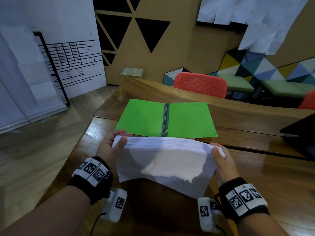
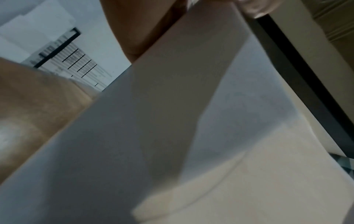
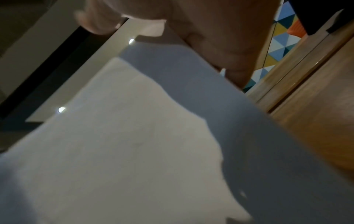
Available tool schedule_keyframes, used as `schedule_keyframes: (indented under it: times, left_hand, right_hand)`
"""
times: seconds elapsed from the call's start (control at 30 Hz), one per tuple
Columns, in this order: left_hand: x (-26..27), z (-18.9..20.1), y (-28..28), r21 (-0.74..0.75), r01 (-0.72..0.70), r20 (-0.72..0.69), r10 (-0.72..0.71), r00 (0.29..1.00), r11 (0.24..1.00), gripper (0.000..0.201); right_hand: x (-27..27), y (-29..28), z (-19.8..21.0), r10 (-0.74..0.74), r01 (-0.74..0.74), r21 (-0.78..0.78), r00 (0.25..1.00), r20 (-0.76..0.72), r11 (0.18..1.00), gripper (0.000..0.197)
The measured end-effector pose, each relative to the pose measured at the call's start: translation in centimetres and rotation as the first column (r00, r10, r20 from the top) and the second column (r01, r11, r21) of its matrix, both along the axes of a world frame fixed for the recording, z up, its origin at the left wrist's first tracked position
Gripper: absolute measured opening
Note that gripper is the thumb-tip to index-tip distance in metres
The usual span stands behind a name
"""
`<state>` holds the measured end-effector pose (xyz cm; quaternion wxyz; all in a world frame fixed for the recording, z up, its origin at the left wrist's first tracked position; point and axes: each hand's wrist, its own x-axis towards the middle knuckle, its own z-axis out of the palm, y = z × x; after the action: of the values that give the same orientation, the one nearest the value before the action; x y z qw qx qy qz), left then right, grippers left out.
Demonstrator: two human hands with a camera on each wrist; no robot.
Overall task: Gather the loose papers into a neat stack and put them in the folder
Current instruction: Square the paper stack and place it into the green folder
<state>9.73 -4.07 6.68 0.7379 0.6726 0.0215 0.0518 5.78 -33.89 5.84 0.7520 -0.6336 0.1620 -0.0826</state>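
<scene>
- Wood makes up the long counter (image 1: 255, 167), and a brown wall with black triangles stands behind it.
- Far off, a red chair (image 1: 201, 84) sits past the counter. A dark flat thing (image 1: 303, 135) lies at the right edge; I cannot tell what it is.
- On the counter lies the green folder (image 1: 167, 118). It is open flat and nothing is in it yet.
- Just in front of the folder are the white papers (image 1: 163, 160). They are already in one thick stack. It stands tilted, with its top edge up and its low edge near the counter.
- At the stack's left end is the left hand (image 1: 109, 149). Its thumb is on the near side and its fingers (image 1: 119, 132) curl round the back, so it is clamped on the papers.
- At the right end, the right hand (image 1: 221, 160) grips the same way, thumb in front.
- I think the gathering is done, and the edges look almost even. What is left is to lay the stack in the folder and maybe close it.
</scene>
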Motion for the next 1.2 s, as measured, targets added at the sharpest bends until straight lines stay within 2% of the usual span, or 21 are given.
schedule_keyframes:
  times: [0.03, 0.07, 0.13, 0.2, 0.3, 0.37, 0.47, 0.57, 0.67, 0.7, 0.73, 0.8, 0.83, 0.87, 0.93, 0.97, 1.0, 1.03, 1.07, 1.1, 1.2]
  left_hand:
    - [-0.2, -0.2, 0.1, 0.009, 0.043, -0.003, -0.042, 0.999, 0.999, 0.077]
    - [-0.5, -0.4, 0.1, 0.055, 0.070, -0.018, -0.069, 0.997, 0.996, 0.081]
    - [-1.3, -0.6, -0.4, 0.159, 0.086, -0.053, -0.078, 0.996, 0.984, 0.053]
    - [-1.7, -0.3, -1.2, 0.161, 0.025, -0.110, -0.007, 0.994, 0.987, 0.026]
    - [-2.0, 0.0, -1.8, -0.008, 0.018, -0.121, -0.019, 0.992, 1.000, 0.026]
    - [-2.1, 0.1, -2.0, 0.076, 0.007, -0.117, 0.002, 0.993, 0.997, 0.027]
    - [-2.0, -0.4, -2.1, 0.210, 0.070, -0.196, -0.028, 0.980, 0.975, 0.025]
    - [-1.9, -0.3, -1.9, 0.420, 0.171, -0.299, -0.042, 0.953, 0.891, 0.035]
    - [-1.2, 0.4, -1.5, 0.384, 0.142, -0.295, -0.025, 0.955, 0.912, 0.013]
    - [-1.1, 0.8, -1.3, 0.374, 0.070, -0.267, 0.035, 0.963, 0.925, 0.026]
    - [-0.9, 1.2, -1.0, 0.416, -0.006, -0.240, 0.116, 0.964, 0.909, 0.050]
    - [-0.8, 2.7, -0.8, 0.641, -0.141, -0.138, 0.294, 0.946, 0.754, 0.112]
    - [-1.1, 4.1, -0.8, 0.734, -0.164, -0.051, 0.295, 0.954, 0.659, 0.129]
    - [-1.5, 5.4, -1.2, 0.794, -0.148, 0.038, 0.194, 0.980, 0.589, 0.135]
    - [-2.2, 8.0, -3.0, 0.901, -0.095, 0.173, -0.150, 0.973, 0.423, 0.128]
    - [-2.4, 9.2, -4.1, 0.942, -0.083, 0.182, -0.286, 0.941, 0.326, 0.117]
    - [-2.4, 9.9, -4.9, 0.963, -0.062, 0.164, -0.389, 0.907, 0.261, 0.097]
    - [-2.1, 10.3, -5.5, 0.968, -0.046, 0.159, -0.466, 0.871, 0.245, 0.067]
    - [-2.1, 10.7, -5.7, 0.962, 0.012, 0.138, -0.524, 0.841, 0.273, 0.036]
    - [-1.8, 10.8, -5.7, 0.940, 0.070, 0.136, -0.557, 0.819, 0.333, 0.022]
    - [-1.6, 9.6, -4.7, 0.876, 0.075, 0.231, -0.551, 0.802, 0.476, 0.032]
  right_hand:
    - [-0.3, -0.2, -0.4, 0.053, -0.054, 0.028, 0.998, 0.025, 0.998, 0.094]
    - [-0.5, -0.3, -1.1, 0.080, -0.081, 0.027, 0.997, 0.016, 0.996, 0.098]
    - [-0.6, -0.2, -2.5, 0.063, -0.063, 0.001, 0.998, -0.010, 0.998, 0.099]
    - [-0.6, 0.1, -2.9, 0.003, -0.003, 0.036, 1.000, 0.002, 0.999, 0.096]
    - [-0.7, 0.1, -2.2, -0.090, 0.087, 0.053, 0.994, 0.053, 0.995, 0.097]
    - [-1.3, 0.2, -1.7, -0.118, 0.115, 0.040, 0.991, 0.068, 0.993, 0.097]
    - [-2.1, 0.5, -1.8, -0.083, 0.084, 0.023, 0.996, -0.029, 0.996, 0.069]
    - [-2.4, 0.5, -1.6, -0.104, 0.106, 0.011, 0.988, -0.111, 0.994, 0.044]
    - [-2.2, 0.3, -1.0, -0.108, 0.104, -0.049, 0.991, -0.081, 0.993, 0.032]
    - [-2.1, 0.4, -0.6, -0.108, 0.104, -0.069, 0.993, -0.052, 0.992, 0.029]
    - [-2.1, 0.6, -0.1, -0.094, 0.092, -0.097, 0.995, -0.022, 0.991, 0.028]
    - [-2.1, 1.4, 1.5, -0.037, 0.046, -0.154, 0.997, 0.062, 0.987, 0.026]
    - [-2.1, 1.9, 2.3, -0.006, 0.032, -0.230, 0.994, 0.111, 0.973, 0.024]
    - [-2.1, 2.4, 3.4, 0.038, 0.020, -0.362, 0.988, 0.152, 0.932, 0.024]
    - [-2.5, 4.0, 5.8, 0.132, 0.047, -0.666, 0.968, 0.215, 0.745, 0.016]
    - [-2.8, 4.9, 7.3, 0.178, 0.074, -0.757, 0.953, 0.246, 0.649, 0.005]
    - [-3.0, 5.6, 8.3, 0.220, 0.113, -0.808, 0.932, 0.288, 0.578, 0.010]
    - [-3.1, 6.1, 9.1, 0.255, 0.143, -0.836, 0.913, 0.318, 0.529, 0.019]
    - [-3.1, 6.6, 9.7, 0.280, 0.150, -0.848, 0.902, 0.328, 0.509, 0.024]
    - [-3.0, 6.8, 10.1, 0.291, 0.140, -0.850, 0.901, 0.322, 0.509, 0.025]
    - [-2.5, 5.0, 10.6, 0.297, -0.031, -0.871, 0.945, 0.133, 0.491, 0.027]
